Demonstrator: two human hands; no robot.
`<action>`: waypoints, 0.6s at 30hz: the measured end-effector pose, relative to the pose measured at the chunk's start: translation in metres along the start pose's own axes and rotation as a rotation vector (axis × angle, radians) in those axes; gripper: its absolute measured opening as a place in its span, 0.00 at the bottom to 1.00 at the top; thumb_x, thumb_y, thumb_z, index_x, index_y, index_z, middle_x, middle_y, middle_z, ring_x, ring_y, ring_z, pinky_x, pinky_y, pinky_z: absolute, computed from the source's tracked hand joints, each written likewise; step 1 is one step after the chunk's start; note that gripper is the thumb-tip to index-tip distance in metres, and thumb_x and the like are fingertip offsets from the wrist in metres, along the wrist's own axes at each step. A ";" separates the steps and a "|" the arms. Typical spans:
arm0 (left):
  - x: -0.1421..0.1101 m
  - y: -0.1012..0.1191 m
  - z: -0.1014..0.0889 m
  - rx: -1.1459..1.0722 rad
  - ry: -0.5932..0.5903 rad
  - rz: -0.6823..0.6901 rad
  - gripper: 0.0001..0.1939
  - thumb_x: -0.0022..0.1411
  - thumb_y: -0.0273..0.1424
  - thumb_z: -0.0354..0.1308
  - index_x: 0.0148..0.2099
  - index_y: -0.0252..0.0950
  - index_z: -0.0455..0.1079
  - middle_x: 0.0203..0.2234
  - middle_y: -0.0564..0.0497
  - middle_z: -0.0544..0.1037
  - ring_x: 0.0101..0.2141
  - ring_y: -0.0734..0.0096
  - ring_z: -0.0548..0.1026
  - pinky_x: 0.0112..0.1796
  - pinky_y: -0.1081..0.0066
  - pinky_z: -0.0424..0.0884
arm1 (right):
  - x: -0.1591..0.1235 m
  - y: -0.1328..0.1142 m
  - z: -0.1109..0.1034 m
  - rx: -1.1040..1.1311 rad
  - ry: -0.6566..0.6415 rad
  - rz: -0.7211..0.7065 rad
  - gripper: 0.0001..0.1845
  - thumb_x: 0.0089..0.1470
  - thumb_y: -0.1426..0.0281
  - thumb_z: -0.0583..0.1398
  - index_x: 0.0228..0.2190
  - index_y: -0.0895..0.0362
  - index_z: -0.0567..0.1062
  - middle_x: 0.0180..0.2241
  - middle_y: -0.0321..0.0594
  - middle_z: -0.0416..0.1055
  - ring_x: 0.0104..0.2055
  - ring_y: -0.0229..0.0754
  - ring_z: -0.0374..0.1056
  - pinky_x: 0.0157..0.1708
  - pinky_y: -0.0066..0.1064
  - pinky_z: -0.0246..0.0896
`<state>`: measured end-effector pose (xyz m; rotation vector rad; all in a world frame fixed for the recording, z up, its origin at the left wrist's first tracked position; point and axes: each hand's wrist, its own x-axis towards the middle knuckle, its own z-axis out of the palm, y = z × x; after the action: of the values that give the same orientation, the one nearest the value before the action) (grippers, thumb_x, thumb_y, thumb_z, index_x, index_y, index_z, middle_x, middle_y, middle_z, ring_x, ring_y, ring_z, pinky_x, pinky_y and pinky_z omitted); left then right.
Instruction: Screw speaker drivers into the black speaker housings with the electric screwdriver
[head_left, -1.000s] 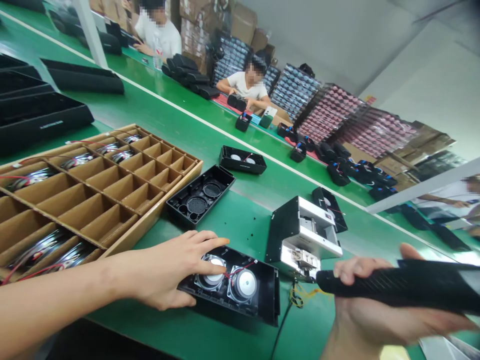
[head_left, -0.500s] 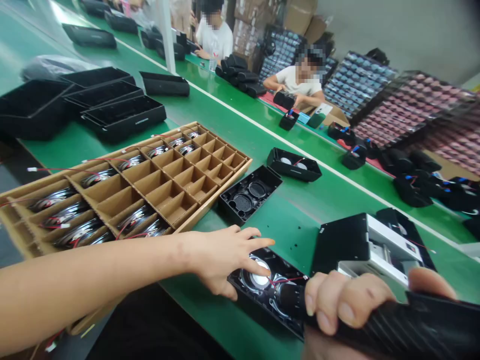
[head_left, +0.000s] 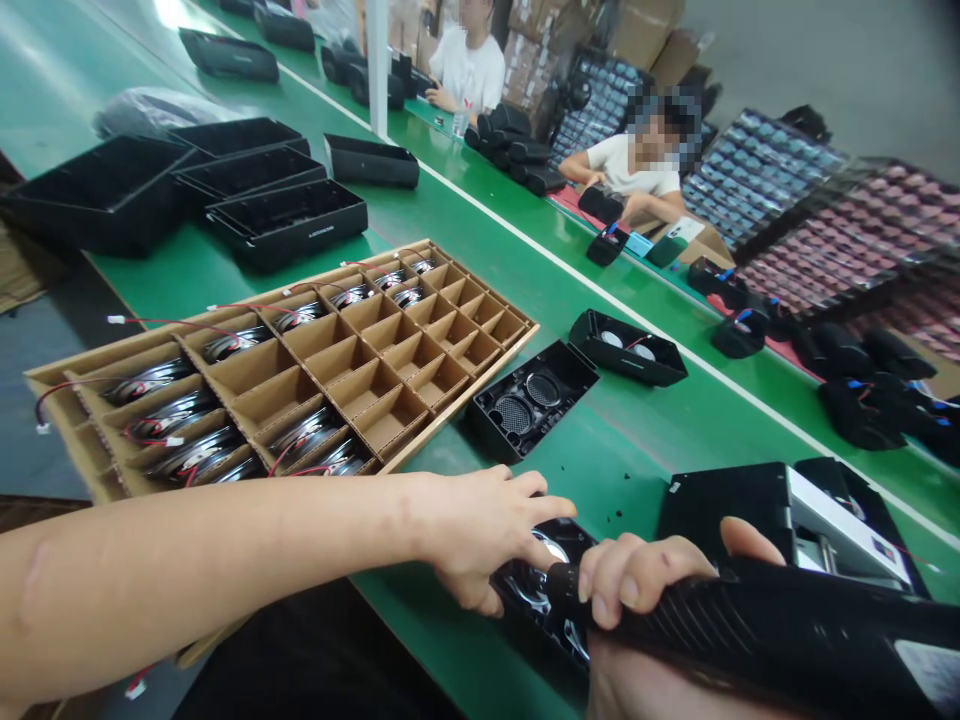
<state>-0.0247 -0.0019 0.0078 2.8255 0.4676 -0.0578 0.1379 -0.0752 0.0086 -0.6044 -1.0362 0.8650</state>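
Observation:
My right hand is wrapped around a black electric screwdriver, its nose pointing left over a black speaker housing. Inside the housing sits a round speaker driver with a bright metal back. The screwdriver's tip is hidden, so I cannot tell whether it touches a screw. My left hand grips the left end of this housing, thumb at the near side and fingers spread across it, one fingertip by the driver. Just beyond lies another black housing with two round grilles.
A cardboard-divided tray to the left holds several speaker drivers with red wires. Black housings are piled behind it. Another housing with two drivers stands further back. A black-and-silver device is at right. A co-worker sits across the green bench.
My right hand and the screwdriver have moved left along the housing, toward the driver by my left hand. The view has swung slightly left, shifting the scene right.

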 end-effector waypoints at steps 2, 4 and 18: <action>0.000 0.000 0.000 0.003 0.002 -0.005 0.32 0.56 0.47 0.72 0.62 0.47 0.76 0.71 0.44 0.57 0.60 0.44 0.64 0.51 0.48 0.73 | 0.001 0.001 0.000 0.015 0.007 0.008 0.33 0.58 0.41 0.63 0.55 0.47 0.77 0.22 0.33 0.66 0.18 0.38 0.59 0.20 0.33 0.62; 0.000 0.000 0.002 0.004 0.014 -0.007 0.31 0.56 0.47 0.72 0.61 0.47 0.77 0.70 0.44 0.58 0.59 0.44 0.64 0.51 0.49 0.73 | 0.002 0.002 0.000 0.028 0.009 0.018 0.33 0.58 0.40 0.61 0.55 0.47 0.78 0.21 0.33 0.66 0.18 0.38 0.59 0.20 0.33 0.62; -0.001 0.001 0.003 0.005 0.033 0.000 0.31 0.57 0.49 0.72 0.61 0.48 0.77 0.68 0.45 0.60 0.58 0.46 0.63 0.50 0.51 0.73 | 0.007 0.012 -0.012 0.081 -0.165 0.002 0.29 0.69 0.45 0.50 0.57 0.46 0.76 0.22 0.34 0.68 0.18 0.37 0.62 0.20 0.31 0.65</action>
<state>-0.0253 -0.0034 0.0053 2.8349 0.4747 -0.0122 0.1470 -0.0631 -0.0020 -0.4717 -1.1432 0.9665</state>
